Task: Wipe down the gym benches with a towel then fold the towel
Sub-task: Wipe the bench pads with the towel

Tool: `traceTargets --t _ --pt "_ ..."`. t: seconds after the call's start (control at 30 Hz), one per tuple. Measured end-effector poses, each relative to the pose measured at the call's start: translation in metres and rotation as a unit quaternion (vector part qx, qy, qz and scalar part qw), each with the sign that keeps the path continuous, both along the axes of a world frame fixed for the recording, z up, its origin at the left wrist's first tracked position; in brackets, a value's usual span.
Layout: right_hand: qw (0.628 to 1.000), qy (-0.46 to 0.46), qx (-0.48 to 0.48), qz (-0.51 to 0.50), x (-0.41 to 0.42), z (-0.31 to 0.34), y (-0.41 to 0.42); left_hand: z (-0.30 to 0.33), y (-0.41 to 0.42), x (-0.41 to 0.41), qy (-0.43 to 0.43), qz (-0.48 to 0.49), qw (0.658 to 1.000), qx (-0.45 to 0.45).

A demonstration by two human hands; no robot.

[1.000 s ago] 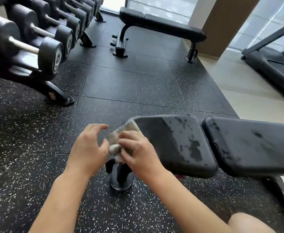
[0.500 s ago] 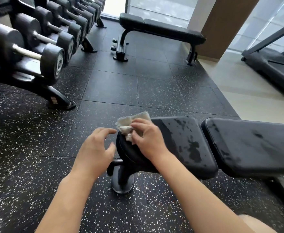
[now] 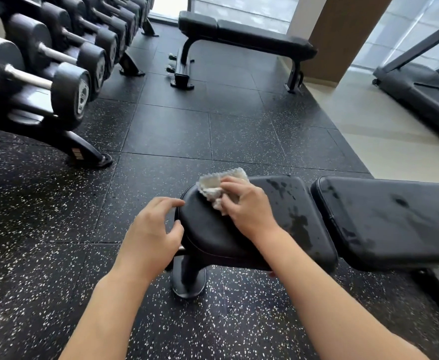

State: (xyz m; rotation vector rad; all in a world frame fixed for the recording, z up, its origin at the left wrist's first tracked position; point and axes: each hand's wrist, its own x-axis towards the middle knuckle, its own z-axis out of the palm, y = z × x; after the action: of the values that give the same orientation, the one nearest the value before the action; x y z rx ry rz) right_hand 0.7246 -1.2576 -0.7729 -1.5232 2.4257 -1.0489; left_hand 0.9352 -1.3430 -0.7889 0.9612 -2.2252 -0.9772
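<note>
Speckled gym floor (image 3: 57,268), crumpled pale towel (image 3: 213,187) gripped by right hand (image 3: 249,206) on smeared bench (image 3: 291,211), left hand (image 3: 150,237) loosely curled, empty

No text can be read anywhere. A small label (image 3: 75,153) sits on the foot of the dumbbell rack (image 3: 88,152), near the left edge of the floor, but its print is too blurred to make out. The end face of the nearest dumbbell (image 3: 70,97) carries a pale emblem (image 3: 82,96), also illegible.
</note>
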Motion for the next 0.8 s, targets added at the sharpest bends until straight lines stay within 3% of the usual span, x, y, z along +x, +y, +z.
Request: traceTargets --t 0.1,0.23,0.37,0.53,0.67,0.8 --pt "0.999 0.000 0.004 0.049 0.035 -0.004 -0.002 0.002 -0.006 0.000 0.010 0.042 0.999 -0.002" --pt "0.988 -0.006 0.003 0.154 0.054 0.001 0.065 0.003 -0.006 -0.006 0.023 0.050 0.998 -0.004" --pt "0.993 -0.040 0.015 0.110 0.019 0.003 0.104 -0.001 0.005 -0.015 0.008 -0.024 0.999 -0.024" --pt "0.999 -0.023 -0.005 0.030 -0.007 0.000 0.034 -0.007 0.002 -0.013 -0.014 -0.039 0.999 -0.031" --pt "0.998 0.009 0.005 0.068 0.026 0.002 0.005 -0.005 0.000 -0.012 -0.016 -0.006 0.999 -0.035" --pt "0.988 0.001 0.003 0.157 0.048 0.006 0.055 -0.001 0.001 -0.015 -0.004 0.013 0.999 -0.040"
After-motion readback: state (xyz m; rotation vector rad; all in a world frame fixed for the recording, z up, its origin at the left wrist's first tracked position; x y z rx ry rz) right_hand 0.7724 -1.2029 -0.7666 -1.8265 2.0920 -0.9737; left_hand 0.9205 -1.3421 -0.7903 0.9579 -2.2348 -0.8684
